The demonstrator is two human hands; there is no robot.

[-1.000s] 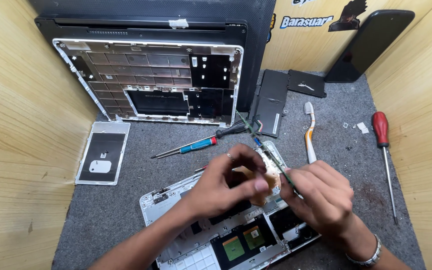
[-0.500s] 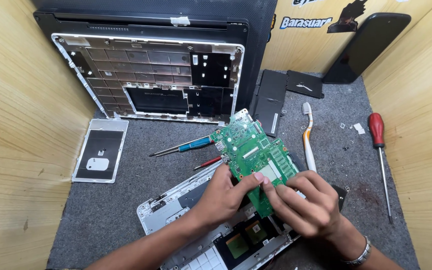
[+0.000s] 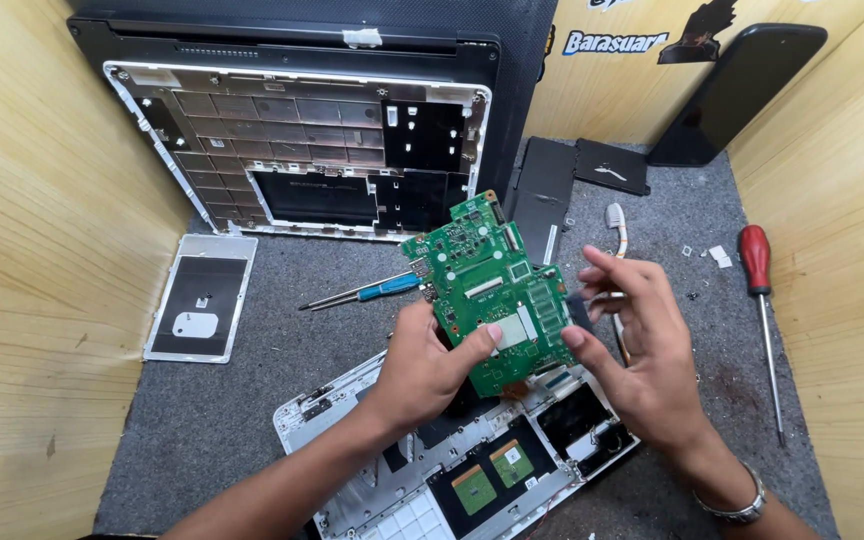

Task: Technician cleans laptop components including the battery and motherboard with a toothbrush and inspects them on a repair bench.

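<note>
My left hand grips a green circuit board by its lower left edge, thumb on the face, and holds it up above an opened white laptop base. My right hand is at the board's right edge, fingers spread, with fingertips touching a small dark part there. The board is tilted, its component side facing me. The laptop base below shows two small green boards and dark bays.
A stripped laptop chassis lies at the back. A touchpad plate lies left, a blue-handled screwdriver in the middle, a red-handled screwdriver right, a white brush, dark panels and a black phone behind. Wooden walls enclose the grey mat.
The green board, first edge-on low over the laptop base, has been lifted and turned face up. My right hand's fingers have opened out at its right edge.
</note>
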